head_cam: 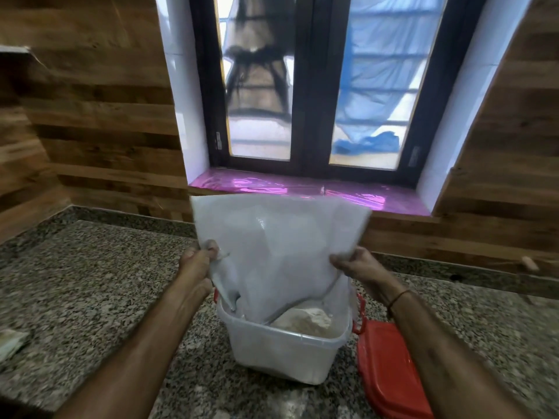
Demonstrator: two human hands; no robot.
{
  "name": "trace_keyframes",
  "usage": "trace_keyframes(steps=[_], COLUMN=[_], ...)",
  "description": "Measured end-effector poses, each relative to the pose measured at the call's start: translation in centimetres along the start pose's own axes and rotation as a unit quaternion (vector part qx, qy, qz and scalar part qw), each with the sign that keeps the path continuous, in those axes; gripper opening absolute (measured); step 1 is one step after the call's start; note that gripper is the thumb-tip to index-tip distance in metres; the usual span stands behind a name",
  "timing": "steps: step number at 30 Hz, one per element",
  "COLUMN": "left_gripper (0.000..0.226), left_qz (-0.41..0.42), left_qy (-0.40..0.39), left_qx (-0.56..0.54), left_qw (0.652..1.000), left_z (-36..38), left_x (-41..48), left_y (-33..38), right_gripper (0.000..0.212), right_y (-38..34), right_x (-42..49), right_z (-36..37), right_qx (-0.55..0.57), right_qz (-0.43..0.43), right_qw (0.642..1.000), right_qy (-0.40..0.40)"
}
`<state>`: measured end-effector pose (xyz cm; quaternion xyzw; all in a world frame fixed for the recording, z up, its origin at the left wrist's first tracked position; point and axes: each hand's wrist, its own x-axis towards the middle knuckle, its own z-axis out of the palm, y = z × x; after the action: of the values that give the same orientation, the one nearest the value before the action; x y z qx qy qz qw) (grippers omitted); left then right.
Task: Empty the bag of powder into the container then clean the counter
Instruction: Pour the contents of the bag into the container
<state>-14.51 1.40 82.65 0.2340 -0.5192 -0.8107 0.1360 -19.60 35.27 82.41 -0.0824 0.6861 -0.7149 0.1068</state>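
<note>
A translucent white plastic bag (281,237) hangs upside down over a clear plastic container (281,355) on the granite counter (90,282). Its mouth reaches down inside the container. My left hand (196,264) pinches the bag's left edge and my right hand (354,264) pinches its right edge, both at mid height. A heap of pale powder (305,320) lies in the container under the bag. The container's far wall is hidden by the bag.
A red lid (390,370) lies flat on the counter just right of the container, and red clips show at the container's sides. A folded cloth or paper (10,343) sits at the left edge. Wood-panelled wall and a window with a pink sill (302,189) stand behind.
</note>
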Motion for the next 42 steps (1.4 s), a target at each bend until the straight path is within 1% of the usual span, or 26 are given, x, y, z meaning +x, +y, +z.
trace_keyframes(steps=[2, 3, 5, 6, 9, 12, 13, 14, 15, 17, 18, 19, 21, 22, 23, 25, 27, 28, 30, 31, 32, 33, 35, 36, 39, 42], left_gripper=[0.020, 0.020, 0.022, 0.022, 0.014, 0.006, 0.007, 0.007, 0.004, 0.012, 0.016, 0.017, 0.012, 0.009, 0.011, 0.015, 0.014, 0.014, 0.014, 0.015, 0.015, 0.015, 0.014, 0.013, 0.009, 0.011], left_qz=[0.061, 0.093, 0.117, 0.116, 0.115, 0.188, 0.192, 0.192, 0.175, 0.131, 0.125, 0.132, 0.142, 0.139, 0.134, 0.117, 0.107, 0.095, 0.065, 0.055, 0.047, 0.040, 0.036, 0.039, 0.042, 0.045], left_qy=[-0.016, -0.036, -0.056, -0.052, -0.029, 0.002, 0.013, 0.007, -0.017, -0.068, -0.078, -0.071, -0.052, -0.059, -0.072, -0.087, -0.060, -0.049, -0.049, -0.053, -0.058, -0.062, -0.069, -0.068, -0.048, -0.049], left_qx=[0.060, 0.104, 0.164, 0.171, 0.108, 0.186, 0.200, 0.204, 0.202, 0.218, 0.225, 0.213, 0.164, 0.153, 0.167, 0.186, 0.135, 0.101, 0.069, 0.066, 0.059, 0.052, 0.033, 0.029, 0.026, 0.017], left_qw=[0.996, 0.990, 0.978, 0.977, 0.987, 0.964, 0.961, 0.960, 0.963, 0.965, 0.963, 0.965, 0.975, 0.977, 0.974, 0.972, 0.983, 0.989, 0.994, 0.995, 0.995, 0.996, 0.996, 0.996, 0.998, 0.998], left_z=[-0.1, -0.4, -1.0, -1.2, -0.7, -0.3, -0.6, -0.9, -1.2, -1.7, -1.8, -1.8, -1.6, -1.4, -1.3, -1.2, -1.1, -0.9, -0.6, -0.6, -0.5, -0.4, 0.1, 0.4, 1.1, 1.2], left_x=[-1.1, -1.5, -2.0, -2.0, -1.4, -0.3, 0.0, 0.0, -0.2, -0.9, -0.9, -0.9, -0.8, -0.9, -0.9, -0.8, -0.6, -0.4, -0.2, 0.0, 0.2, 0.4, 0.6, 0.8, 1.3, 2.2], left_y=[-0.3, -0.8, -1.7, -1.8, -0.9, 0.0, 0.0, 0.1, -0.1, -0.5, -0.9, -1.2, -1.3, -1.1, -1.0, -1.2, -1.1, -0.8, -0.3, -0.3, -0.4, -0.3, 0.3, 0.7, 2.1, 3.7], right_gripper=[0.012, 0.007, 0.012, 0.012, 0.012, 0.014, 0.014, 0.013, 0.013, 0.012, 0.012, 0.012, 0.011, 0.012, 0.012, 0.016, 0.014, 0.011, 0.014, 0.016, 0.015, 0.012, 0.007, 0.006, 0.006, 0.014], right_y=[1.8, 1.8, 0.9, 0.8, 0.6, 1.3, 1.5, 1.8, 2.0, 1.8, 1.4, 1.2, 0.8, 1.0, 1.4, 1.6, 0.9, 0.3, -0.1, 0.1, 0.5, 0.7, 0.2, -0.5, -2.4, -4.4], right_x=[-0.1, -0.1, 0.1, 0.3, 0.2, 0.3, 0.3, 0.4, 0.6, 0.7, 0.7, 0.6, 0.3, 0.2, 0.2, 0.1, 0.2, 0.1, -0.2, -0.5, -0.6, -0.6, -0.4, -0.2, -0.1, 0.3], right_z=[0.1, 0.1, 0.1, 0.0, -0.4, -1.0, -0.9, -0.9, -0.9, -0.6, -0.5, -0.6, -0.5, -0.5, -0.6, -0.5, -0.5, -0.4, -0.4, -0.4, -0.5, -0.7, -1.0, -0.9, -0.3, 0.2], right_qx=[-0.015, -0.009, 0.006, 0.004, -0.024, -0.056, -0.063, -0.068, -0.066, -0.046, -0.034, -0.026, -0.033, -0.063, -0.101, -0.131, -0.104, -0.082, -0.076, -0.110, -0.138, -0.143, -0.105, -0.091, -0.090, -0.080], right_qz=[0.009, 0.006, -0.005, -0.015, -0.045, -0.035, -0.031, -0.030, -0.033, -0.040, -0.042, -0.046, -0.042, -0.035, -0.028, -0.027, -0.037, -0.044, -0.037, -0.025, -0.019, -0.023, -0.041, -0.047, -0.041, -0.050], right_qw=[0.997, 0.996, 0.994, 0.994, 0.993, 0.990, 0.989, 0.989, 0.988, 0.986, 0.986, 0.986, 0.990, 0.991, 0.989, 0.983, 0.983, 0.986, 0.992, 0.991, 0.987, 0.985, 0.984, 0.984, 0.988, 0.988], right_qy=[0.072, 0.094, 0.106, 0.109, 0.108, 0.126, 0.126, 0.130, 0.137, 0.153, 0.160, 0.160, 0.130, 0.113, 0.103, 0.122, 0.147, 0.141, 0.091, 0.075, 0.077, 0.098, 0.139, 0.146, 0.121, 0.124])
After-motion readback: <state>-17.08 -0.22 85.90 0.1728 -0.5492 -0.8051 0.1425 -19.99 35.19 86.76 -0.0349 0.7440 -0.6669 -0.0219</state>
